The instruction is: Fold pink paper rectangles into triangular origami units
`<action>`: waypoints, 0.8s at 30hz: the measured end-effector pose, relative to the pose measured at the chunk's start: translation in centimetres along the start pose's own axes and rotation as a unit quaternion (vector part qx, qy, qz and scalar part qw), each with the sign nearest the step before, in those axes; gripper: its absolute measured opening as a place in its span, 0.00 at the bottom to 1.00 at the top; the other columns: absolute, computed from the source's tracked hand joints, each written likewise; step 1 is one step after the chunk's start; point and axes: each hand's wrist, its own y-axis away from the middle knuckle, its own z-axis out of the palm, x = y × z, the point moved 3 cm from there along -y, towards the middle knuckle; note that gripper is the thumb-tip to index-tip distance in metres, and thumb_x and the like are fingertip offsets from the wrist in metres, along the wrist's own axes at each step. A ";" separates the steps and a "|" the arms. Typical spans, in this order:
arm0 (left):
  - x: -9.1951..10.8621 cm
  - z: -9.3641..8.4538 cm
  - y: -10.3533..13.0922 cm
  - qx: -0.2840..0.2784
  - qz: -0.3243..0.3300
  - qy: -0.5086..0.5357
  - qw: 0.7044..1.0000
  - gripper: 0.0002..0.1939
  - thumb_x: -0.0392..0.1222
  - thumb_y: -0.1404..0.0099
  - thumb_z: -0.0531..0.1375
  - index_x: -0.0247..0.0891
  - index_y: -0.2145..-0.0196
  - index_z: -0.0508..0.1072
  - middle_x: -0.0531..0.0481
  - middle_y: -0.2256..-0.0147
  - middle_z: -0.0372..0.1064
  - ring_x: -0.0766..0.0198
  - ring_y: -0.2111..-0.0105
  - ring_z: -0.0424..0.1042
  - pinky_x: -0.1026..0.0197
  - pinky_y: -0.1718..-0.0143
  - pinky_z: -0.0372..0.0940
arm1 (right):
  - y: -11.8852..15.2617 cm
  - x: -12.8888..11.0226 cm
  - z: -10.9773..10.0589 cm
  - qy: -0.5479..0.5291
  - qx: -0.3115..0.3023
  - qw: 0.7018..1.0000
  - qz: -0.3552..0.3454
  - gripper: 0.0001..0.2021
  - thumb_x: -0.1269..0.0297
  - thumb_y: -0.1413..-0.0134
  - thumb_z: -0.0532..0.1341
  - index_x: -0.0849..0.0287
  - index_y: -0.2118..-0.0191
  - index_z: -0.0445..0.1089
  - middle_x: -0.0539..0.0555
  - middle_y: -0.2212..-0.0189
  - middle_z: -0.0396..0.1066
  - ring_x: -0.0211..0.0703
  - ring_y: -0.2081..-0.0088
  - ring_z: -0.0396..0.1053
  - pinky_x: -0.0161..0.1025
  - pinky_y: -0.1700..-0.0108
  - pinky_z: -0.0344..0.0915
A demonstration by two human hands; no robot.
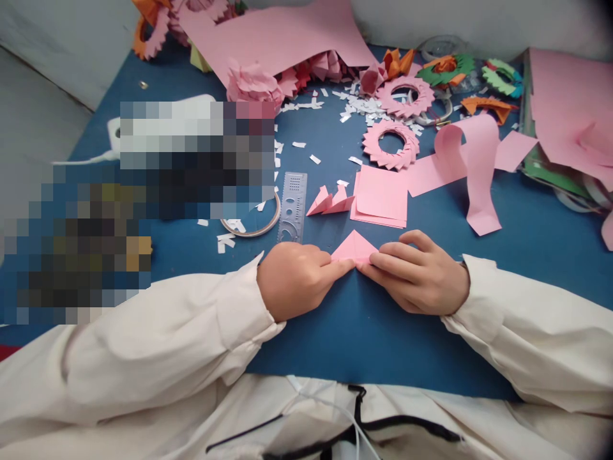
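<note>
A small pink paper (355,244), folded to a triangle with its tip pointing away from me, lies on the blue table. My left hand (299,278) is closed at its left corner, the thumb along the lower edge. At the right corner, my right hand (416,271) pinches the same paper between thumb and fingers. Just beyond it sit a stack of pink paper squares (382,195) and a couple of folded pink paper pieces (331,203). A clear plastic ruler (292,204) lies beyond my left hand.
Pink folded-paper rings (390,144) and white paper scraps (361,105) are spread farther back. Curled pink strips (481,172) lie at the right. A tape roll (251,231) rests left of the ruler. A large pink sheet (287,38) is at the back; blurred blocks hide the left side.
</note>
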 end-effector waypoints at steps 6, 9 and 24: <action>0.0 0.1 0.0 -0.010 -0.001 0.011 1.000 0.16 0.35 0.34 0.47 0.42 0.56 0.71 0.53 0.80 0.66 0.67 0.81 0.64 0.65 0.82 0.48 | 0.2 0.7 0.2 -0.097 -0.004 0.995 0.022 0.12 0.74 0.47 0.52 0.63 0.57 0.65 0.55 0.67 0.68 0.41 0.64 0.63 0.42 0.65 0.58; 0.0 0.1 0.1 -0.022 -0.005 0.017 1.000 0.16 0.35 0.34 0.47 0.42 0.55 0.70 0.53 0.80 0.66 0.67 0.80 0.64 0.66 0.82 0.50 | 0.5 1.3 0.6 -0.174 -0.009 0.983 0.064 0.15 0.75 0.48 0.51 0.59 0.55 0.64 0.55 0.66 0.67 0.41 0.64 0.62 0.42 0.65 0.58; 0.0 0.1 0.1 -0.027 -0.006 0.016 0.999 0.16 0.35 0.34 0.47 0.42 0.55 0.70 0.53 0.80 0.66 0.68 0.80 0.64 0.66 0.81 0.50 | 0.3 1.4 0.3 -0.121 -0.017 0.991 0.058 0.10 0.74 0.48 0.51 0.59 0.61 0.65 0.54 0.71 0.66 0.39 0.68 0.59 0.40 0.67 0.54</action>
